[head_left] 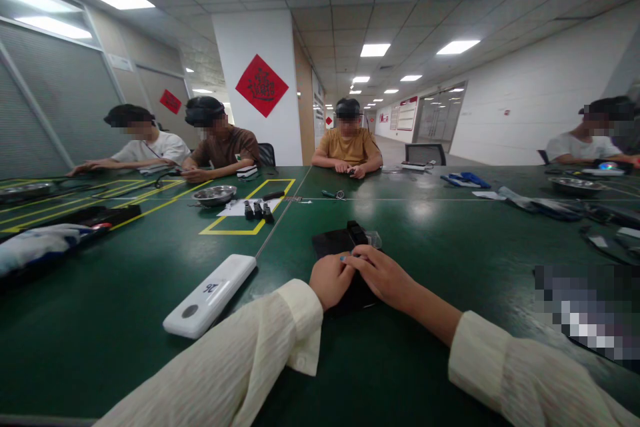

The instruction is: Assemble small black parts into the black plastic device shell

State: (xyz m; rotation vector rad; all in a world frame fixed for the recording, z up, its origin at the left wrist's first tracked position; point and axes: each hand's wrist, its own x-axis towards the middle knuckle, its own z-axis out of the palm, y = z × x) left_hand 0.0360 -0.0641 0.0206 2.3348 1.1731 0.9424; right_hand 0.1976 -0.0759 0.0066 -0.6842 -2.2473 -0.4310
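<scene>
My left hand and my right hand meet in front of me above a flat black sheet or pouch on the green table. Both hands are closed, with curled fingers pressed close together. A tiny blue spot shows where they touch; whatever they hold there is hidden. Just beyond my right fingers is a small black block-shaped object, with a crumpled piece of clear plastic beside it.
A white power bank lies left of my forearm. Farther off are several black clips on white paper, a metal bowl and a green-handled tool. Several people sit around the table. Cloth and cables lie right.
</scene>
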